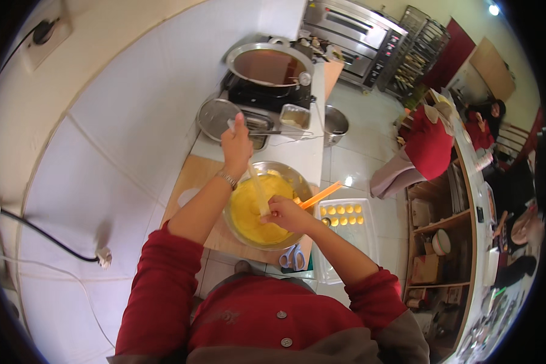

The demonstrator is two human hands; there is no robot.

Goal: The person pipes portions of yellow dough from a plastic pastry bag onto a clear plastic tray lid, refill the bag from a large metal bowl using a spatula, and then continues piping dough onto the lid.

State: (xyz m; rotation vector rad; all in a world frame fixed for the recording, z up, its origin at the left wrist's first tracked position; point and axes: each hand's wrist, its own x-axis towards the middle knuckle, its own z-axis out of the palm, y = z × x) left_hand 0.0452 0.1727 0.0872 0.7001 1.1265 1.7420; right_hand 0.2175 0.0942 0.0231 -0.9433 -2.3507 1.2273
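Observation:
A steel bowl [301, 176] holding a yellow mixture [246, 211] sits on a wooden board [188, 176] in front of me. Above it I hold a long pale stick-like tool [258, 185], slanting down toward the mixture. My left hand [236, 147] is wrapped round its upper part, thumb raised. Down by the mixture, my right hand [287, 214] pinches its lower end; the exact kind of tool is unclear. An orange-handled utensil [321, 195] leans over the bowl's right rim, just beyond my right hand.
Scissors [292, 258] lie at the board's near edge. To the right, a white tray [346, 255] carries several yellow balls [341, 209]. Beyond the bowl are a strainer [218, 119] and a wide pan of brown liquid [270, 65] on a stove. A person [428, 145] bends at the right-hand shelves.

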